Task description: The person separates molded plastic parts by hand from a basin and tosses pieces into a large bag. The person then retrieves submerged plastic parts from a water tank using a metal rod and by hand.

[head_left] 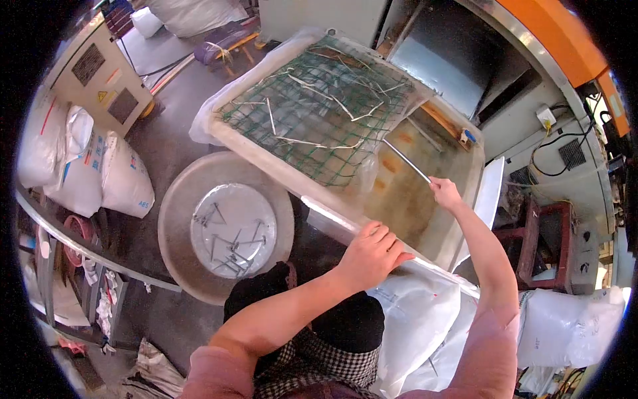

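My right hand (446, 192) is closed around one end of a thin metal rod (407, 162). The rod slants up and left over the tank (259, 158), its far end by the edge of the green netting (319, 113). My left hand (373, 253) has its fingers curled at the tank's near rim; whatever lies under them is hidden. Shallow, brownish water (405, 193) shows in the uncovered right part of the tank. Clear plastic sheeting and white strips lie on and around the netting.
A round tub (174, 229) at left holds a white basin (266, 223) with several metal rods in it. White sacks (126, 176) stand at far left, and more white bags (419, 306) lie near my legs. A grey-and-orange machine (565, 40) rises behind the tank at right.
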`<state>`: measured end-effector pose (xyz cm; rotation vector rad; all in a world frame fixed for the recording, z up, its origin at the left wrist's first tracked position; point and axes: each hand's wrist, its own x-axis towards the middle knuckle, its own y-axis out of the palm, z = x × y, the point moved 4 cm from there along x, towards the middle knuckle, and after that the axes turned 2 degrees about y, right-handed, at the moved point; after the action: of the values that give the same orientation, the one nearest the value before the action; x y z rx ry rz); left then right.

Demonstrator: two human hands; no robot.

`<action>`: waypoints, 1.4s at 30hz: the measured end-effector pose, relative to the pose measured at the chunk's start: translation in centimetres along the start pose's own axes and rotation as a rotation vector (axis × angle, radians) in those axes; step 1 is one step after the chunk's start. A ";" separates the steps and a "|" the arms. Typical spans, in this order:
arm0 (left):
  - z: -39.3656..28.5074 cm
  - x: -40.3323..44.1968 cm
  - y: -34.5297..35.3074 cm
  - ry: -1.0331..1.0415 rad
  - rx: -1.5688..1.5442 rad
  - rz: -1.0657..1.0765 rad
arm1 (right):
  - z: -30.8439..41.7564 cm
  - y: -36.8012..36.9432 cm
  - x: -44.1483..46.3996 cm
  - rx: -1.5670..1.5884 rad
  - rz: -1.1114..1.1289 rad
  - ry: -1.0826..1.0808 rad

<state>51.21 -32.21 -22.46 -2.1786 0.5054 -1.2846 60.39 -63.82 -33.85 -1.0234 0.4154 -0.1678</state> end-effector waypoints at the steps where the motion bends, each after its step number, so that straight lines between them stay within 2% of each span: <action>1: 0.0 0.0 0.0 0.000 -0.010 -0.010 | 0.3 0.0 0.2 -0.027 -0.016 -0.036; 5: 0.1 0.0 0.0 0.011 -0.020 -0.015 | 0.1 -2.3 -1.6 -0.081 -0.017 -0.121; 8: 0.1 0.1 0.1 -0.016 0.008 0.042 | -0.9 -6.3 -5.2 -0.202 0.046 -0.094; 14: -0.1 -0.1 0.1 0.009 0.031 0.023 | -1.1 -12.7 -13.7 -0.319 0.174 -0.004; 15: -0.1 -0.1 0.1 0.002 0.039 0.029 | -2.0 -13.3 -14.4 -0.300 0.167 -0.072; 18: -0.3 -0.2 0.2 0.005 0.046 0.038 | -1.3 -15.9 -17.4 -0.374 0.223 -0.030; 20: -0.4 -0.2 0.1 0.019 0.045 0.037 | -0.6 -17.1 -18.9 -0.411 0.209 -0.027; 23: -0.7 -0.2 -0.2 0.025 0.073 0.039 | 2.2 -18.9 -22.0 -0.654 0.179 0.158; 27: -1.0 -0.5 -0.1 0.045 0.078 0.049 | 3.8 -19.7 -24.5 -0.856 0.067 0.162; 36: -1.8 -1.3 -0.8 0.027 0.099 0.043 | 2.1 -22.0 -29.3 -0.576 -0.055 0.272; 42: -2.4 -1.3 -0.9 0.037 0.069 0.038 | 1.6 -23.1 -30.8 -0.630 -0.124 0.360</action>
<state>48.54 -31.43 -21.88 -2.0822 0.5075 -1.3044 34.38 -64.44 -5.44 -1.6492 0.7600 -0.3481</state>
